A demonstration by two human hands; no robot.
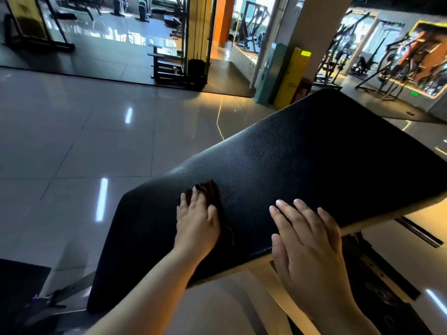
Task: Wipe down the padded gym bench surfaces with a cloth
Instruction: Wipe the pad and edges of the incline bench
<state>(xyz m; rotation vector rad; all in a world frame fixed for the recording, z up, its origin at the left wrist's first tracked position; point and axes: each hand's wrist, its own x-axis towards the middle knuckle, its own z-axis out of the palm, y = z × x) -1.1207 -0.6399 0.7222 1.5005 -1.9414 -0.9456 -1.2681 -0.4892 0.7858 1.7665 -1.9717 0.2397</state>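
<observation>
A black padded bench runs from the lower left to the upper right of the head view. My left hand presses a dark brown cloth flat on the pad near its middle, fingers straight. The cloth shows mostly beyond my fingertips. My right hand lies flat with spread fingers over the pad's near right edge, holding nothing.
Glossy grey floor tiles spread to the left. The bench's metal frame sits below the pad on the right. A yellow and green cabinet and a pillar stand behind. Gym machines line the far right and back.
</observation>
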